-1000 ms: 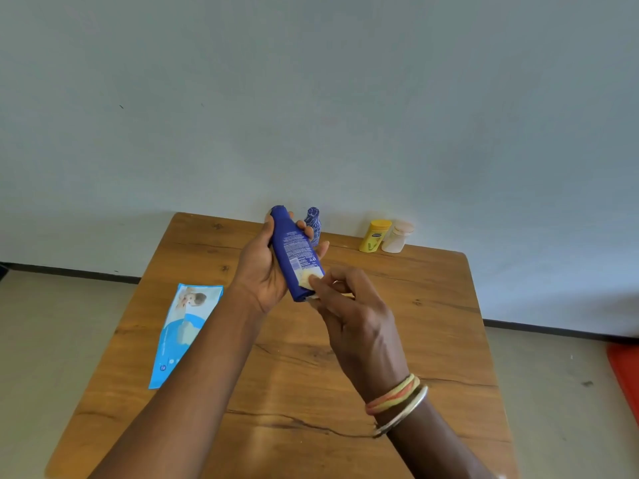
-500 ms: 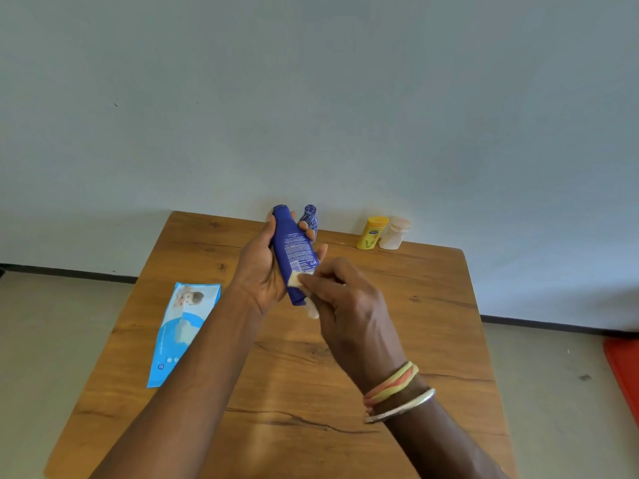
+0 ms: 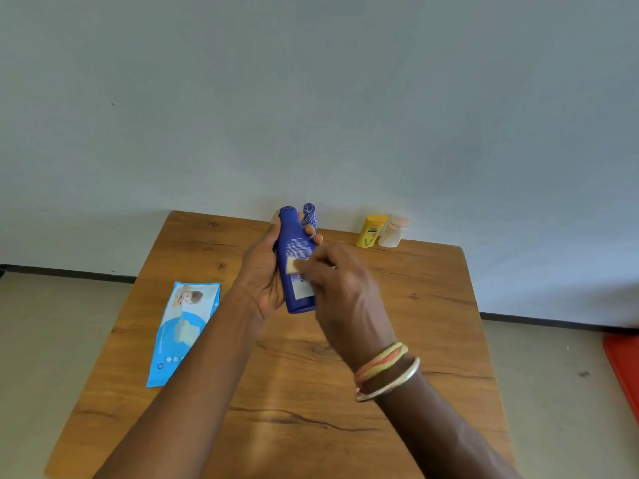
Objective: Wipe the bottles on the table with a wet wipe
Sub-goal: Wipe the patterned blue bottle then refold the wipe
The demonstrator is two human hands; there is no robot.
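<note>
We are wiping the blue bottle, held tilted above the table: our left hand has its fingers curled round it, and our right hand pinches the wet wipe against the label. Next, we judge, comes turning it to reach the hidden side; the small patterned bottle, yellow bottle and pale bottle wait at the far edge.

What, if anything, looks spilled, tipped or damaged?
Nothing stands out. The yellow bottle, pale capped bottle and patterned blue bottle stand upright at the wooden table's far edge; the blue wipes packet lies flat. The left hand holds the dark blue bottle, the right hand a wipe.
</note>
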